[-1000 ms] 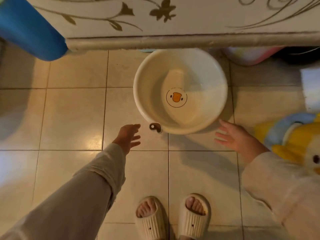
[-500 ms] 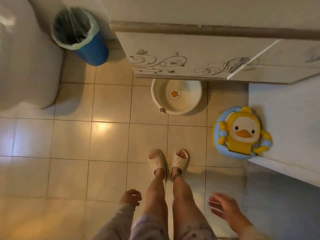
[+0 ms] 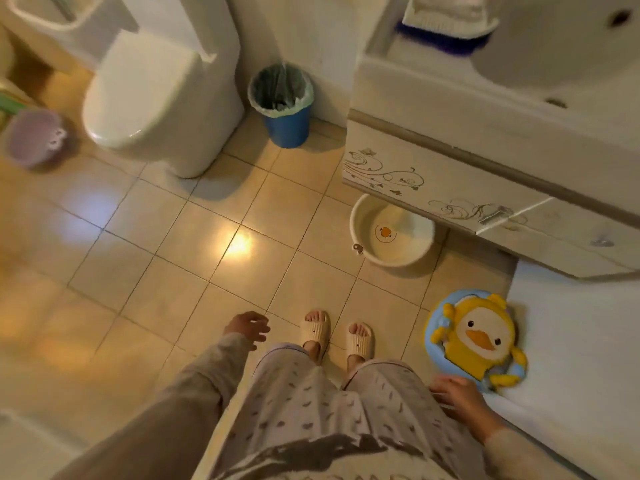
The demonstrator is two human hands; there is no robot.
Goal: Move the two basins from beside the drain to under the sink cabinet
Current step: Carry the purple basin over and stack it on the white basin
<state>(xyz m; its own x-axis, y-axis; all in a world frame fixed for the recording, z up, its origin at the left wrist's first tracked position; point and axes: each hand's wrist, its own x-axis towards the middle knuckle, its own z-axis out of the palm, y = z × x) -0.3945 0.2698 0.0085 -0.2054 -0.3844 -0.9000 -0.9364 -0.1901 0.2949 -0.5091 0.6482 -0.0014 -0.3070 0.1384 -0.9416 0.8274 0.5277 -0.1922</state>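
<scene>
A cream basin with an orange duck mark inside sits on the tiled floor, its far side tucked under the sink cabinet. A second, purple basin stands at the far left beyond the toilet. My left hand hangs by my left leg, fingers loosely apart, holding nothing. My right hand is low at my right side, fingers spread, empty, close to a duck-shaped seat. Both hands are well away from either basin.
A white toilet stands at upper left, with a blue lined bin between it and the cabinet. A yellow and blue duck seat leans against a white ledge on the right. My feet in cream slippers stand mid-floor.
I have stood up and stepped back from the cream basin, which stays under the cabinet. Both hands have drawn back to my sides, and the view has swung left to show the toilet.
</scene>
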